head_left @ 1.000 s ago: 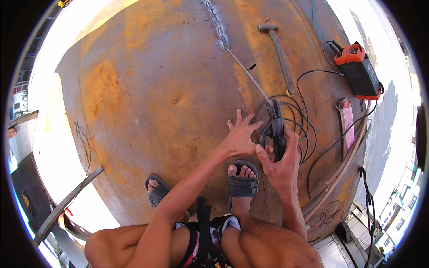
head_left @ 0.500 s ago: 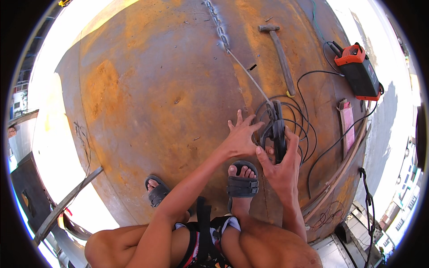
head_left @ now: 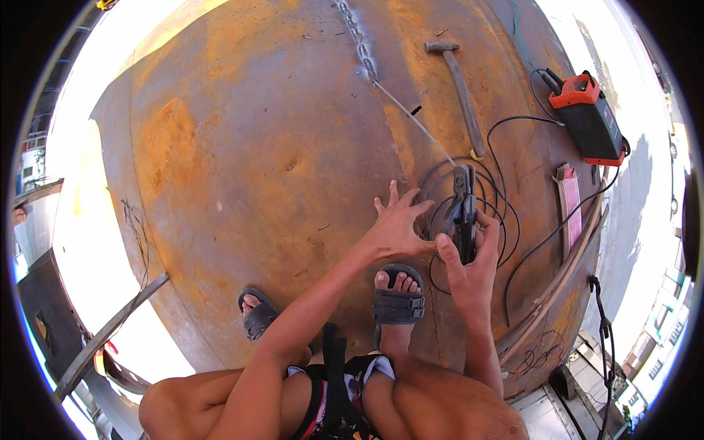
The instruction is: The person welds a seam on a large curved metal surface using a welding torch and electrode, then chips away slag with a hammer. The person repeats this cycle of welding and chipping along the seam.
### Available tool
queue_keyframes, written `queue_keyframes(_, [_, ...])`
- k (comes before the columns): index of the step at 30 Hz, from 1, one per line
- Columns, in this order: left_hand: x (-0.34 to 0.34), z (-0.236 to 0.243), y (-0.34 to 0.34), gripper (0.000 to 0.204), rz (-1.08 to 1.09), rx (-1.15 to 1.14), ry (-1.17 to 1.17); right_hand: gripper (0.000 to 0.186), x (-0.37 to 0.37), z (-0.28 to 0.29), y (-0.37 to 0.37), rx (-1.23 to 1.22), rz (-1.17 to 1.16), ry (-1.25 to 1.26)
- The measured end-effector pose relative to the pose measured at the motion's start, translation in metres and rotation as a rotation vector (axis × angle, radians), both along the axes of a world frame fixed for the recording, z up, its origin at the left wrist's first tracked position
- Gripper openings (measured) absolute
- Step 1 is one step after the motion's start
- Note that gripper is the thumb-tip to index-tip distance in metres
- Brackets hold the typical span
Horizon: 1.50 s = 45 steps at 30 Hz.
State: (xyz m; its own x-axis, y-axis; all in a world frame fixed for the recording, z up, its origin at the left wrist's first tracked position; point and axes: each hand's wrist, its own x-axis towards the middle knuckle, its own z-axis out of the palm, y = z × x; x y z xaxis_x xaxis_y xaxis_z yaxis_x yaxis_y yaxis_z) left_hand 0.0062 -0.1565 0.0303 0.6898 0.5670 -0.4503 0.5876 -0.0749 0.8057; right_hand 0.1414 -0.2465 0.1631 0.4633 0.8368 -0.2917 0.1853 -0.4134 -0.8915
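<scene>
Gripping the black electrode holder in curled fingers, the right hand has shifted rightward since the earlier frame, and the holder has turned, over the coiled cable. The thin rod has swung along: its lower end lies further right, its tip still by the weld bead on the rusty plate. The left hand has stayed put, fingers spread and empty, thumb close beside the right thumb.
</scene>
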Motion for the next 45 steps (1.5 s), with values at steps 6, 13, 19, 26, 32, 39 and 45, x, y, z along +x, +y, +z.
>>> queue_keyframes(6, [0.004, 0.011, 0.003, 0.113, -0.029, 0.002, 0.034, 0.060, 0.008, 0.001, 0.001, -0.033, -0.197, 0.445])
queue_keyframes(13, [0.002, 0.003, 0.002, 0.106, -0.011, 0.001, 0.020, 0.065, -0.002, -0.006, 0.002, 0.096, 0.010, -0.070])
queue_keyframes(19, [0.001, 0.004, 0.002, 0.103, -0.004, 0.008, -0.024, 0.070, -0.004, 0.000, 0.000, -0.010, 0.060, -0.097])
queue_keyframes(26, [0.000, 0.003, 0.000, 0.102, 0.001, 0.032, -0.030, 0.073, -0.004, -0.001, 0.000, -0.016, 0.085, -0.128])
queue_keyframes(32, [0.001, 0.002, 0.000, 0.099, 0.009, 0.024, -0.028, 0.071, -0.004, 0.001, 0.003, -0.034, 0.096, -0.144])
queue_keyframes(39, [0.000, 0.002, 0.000, 0.099, 0.005, 0.021, -0.030, 0.070, -0.004, 0.003, 0.003, -0.033, 0.107, -0.155])
queue_keyframes(45, [0.000, 0.001, 0.000, 0.104, -0.006, 0.023, -0.021, 0.070, -0.004, 0.004, 0.002, -0.033, 0.117, -0.161])
